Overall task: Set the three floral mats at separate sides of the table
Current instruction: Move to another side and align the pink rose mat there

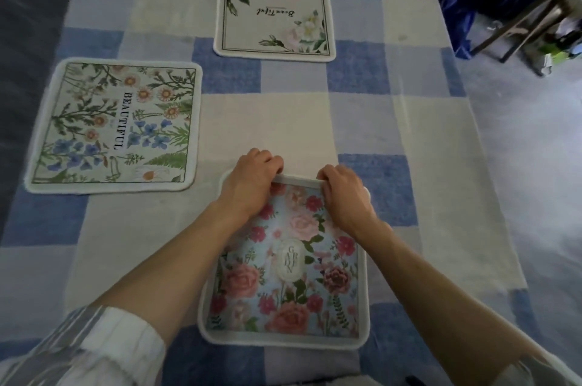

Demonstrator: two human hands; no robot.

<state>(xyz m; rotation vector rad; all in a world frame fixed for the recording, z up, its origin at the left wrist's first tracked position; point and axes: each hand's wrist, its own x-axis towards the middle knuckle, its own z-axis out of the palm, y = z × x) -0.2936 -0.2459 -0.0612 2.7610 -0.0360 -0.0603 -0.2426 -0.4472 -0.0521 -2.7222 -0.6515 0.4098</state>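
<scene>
1. Landmark: the table, covered by a blue-and-white checked cloth (362,121). All positions are given against it.
2. Rose mat (283,285), pink and red blooms on pale blue with a white border: at the table's near side, about mid-width, lying flat over most of its area.
3. Left hand (252,177): fingers curled over the rose mat's far border, gripping it near the far-left corner.
4. Right hand (343,193): fingers curled likewise, gripping the same border near the far-right corner. The hands are apart, with a strip of border showing between them.
5. Wildflower mat (116,127) printed "BEAUTIFUL": flat at the table's left side.
6. White-blossom mat (274,12) in script lettering: flat at the table's far side, at its edge.
7. Striped sleeve (94,344), rolled up on the left forearm, over the table's near-left corner.
</scene>
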